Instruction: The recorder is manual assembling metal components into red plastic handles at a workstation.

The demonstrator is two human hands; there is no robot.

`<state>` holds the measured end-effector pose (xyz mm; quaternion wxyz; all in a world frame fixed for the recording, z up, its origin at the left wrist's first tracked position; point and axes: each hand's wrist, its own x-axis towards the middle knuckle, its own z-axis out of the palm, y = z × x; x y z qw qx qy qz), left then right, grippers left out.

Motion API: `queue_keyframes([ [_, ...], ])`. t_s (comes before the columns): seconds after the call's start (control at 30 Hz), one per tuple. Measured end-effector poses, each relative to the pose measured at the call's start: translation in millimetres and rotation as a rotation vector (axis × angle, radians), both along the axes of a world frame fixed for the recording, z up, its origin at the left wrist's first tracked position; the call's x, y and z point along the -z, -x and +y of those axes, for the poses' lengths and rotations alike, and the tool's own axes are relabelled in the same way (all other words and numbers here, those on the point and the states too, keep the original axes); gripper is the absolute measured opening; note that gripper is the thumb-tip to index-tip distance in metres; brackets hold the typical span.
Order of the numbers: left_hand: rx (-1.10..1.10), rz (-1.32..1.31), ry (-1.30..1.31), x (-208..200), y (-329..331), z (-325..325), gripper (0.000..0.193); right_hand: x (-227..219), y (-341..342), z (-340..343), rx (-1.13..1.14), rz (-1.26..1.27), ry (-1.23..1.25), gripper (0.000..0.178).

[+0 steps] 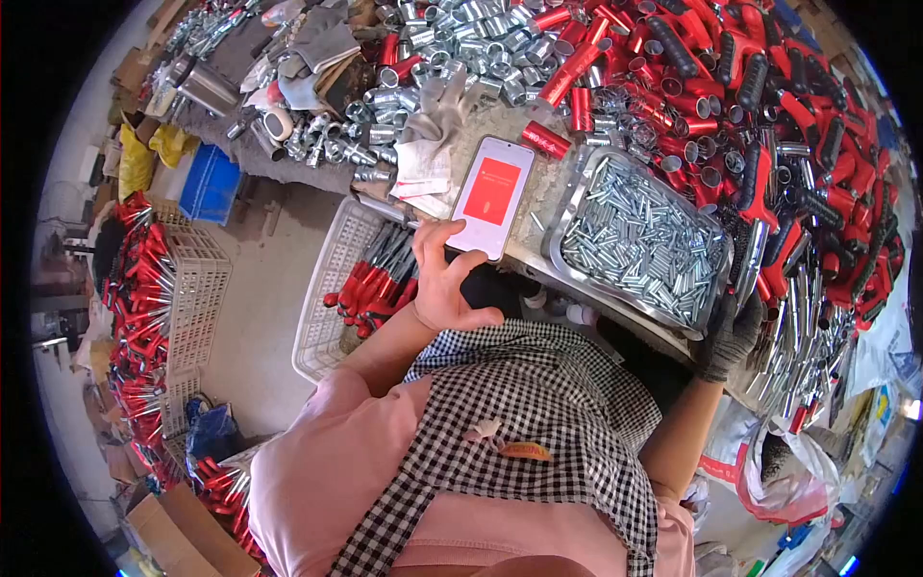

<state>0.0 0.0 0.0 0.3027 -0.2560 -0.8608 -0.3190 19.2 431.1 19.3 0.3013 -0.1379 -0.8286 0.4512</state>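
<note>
Grey knit covers the right hand (pixel 731 338), which sits at the near right corner of a shiny metal tray (pixel 630 298), right where some chrome shafts crowd in, and honestly I can't tell if the fingers are closed on anything. Left hand (pixel 444 288) is bare and loosely open, thumb stuck out, fingertips at the bottom end of a smartphone (pixel 492 197) with a mostly red screen; can't swear they're all touching. What would bug me is how near that phone is to the front of the bench: a careless swipe or tug could slide it off toward the checked apron (pixel 519 394) or the white plastic crate (pixel 319 298) of red-handled tools (pixel 380 284) below. Other worry is the tray, packed with little silver metal pins (pixel 644 240); if the gloved hand or a cuff snagged its rim, I'd bet on a spill. As for where stuff lies: phone's just ahead of the left fingers and well apart from the glove, with the tray between phone and right hand, pins up and left of the glove. Further out, a red metal sleeve (pixel 546 140) is just past the phone's top, a pale work glove (pixel 437 120) lies beyond its left side, and red-and-black pistol-style handles (pixel 760 183) heap up beyond the tray's right side.
</note>
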Motion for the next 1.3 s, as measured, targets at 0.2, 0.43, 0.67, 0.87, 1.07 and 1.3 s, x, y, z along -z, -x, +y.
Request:
queue_keyframes([
  [0.2,0.005,-0.003,-0.011,-1.0,-0.2,0.7,0.075,3.7,1.3,2.0,0.003,0.057,-0.075,0.037],
  [0.43,0.009,-0.012,0.013,0.0,0.9,-0.1,0.076,0.1,1.4,1.0,0.011,0.06,-0.125,0.037],
  [0.67,0.009,-0.011,0.029,1.4,2.5,0.3,0.078,4.7,-1.0,5.8,-0.026,0.05,0.005,0.036],
  [0.87,0.02,-0.005,0.032,1.0,2.4,-1.5,0.078,5.2,0.8,1.7,-0.04,0.075,0.071,0.035],
  [1.07,0.024,-0.001,0.027,2.0,2.9,-1.7,0.077,5.2,0.9,2.1,-0.039,0.081,0.027,0.038],
  [1.3,0.022,-0.005,0.057,1.1,1.7,-4.0,0.077,1.7,0.9,-1.0,-0.045,0.083,-0.035,0.04],
])
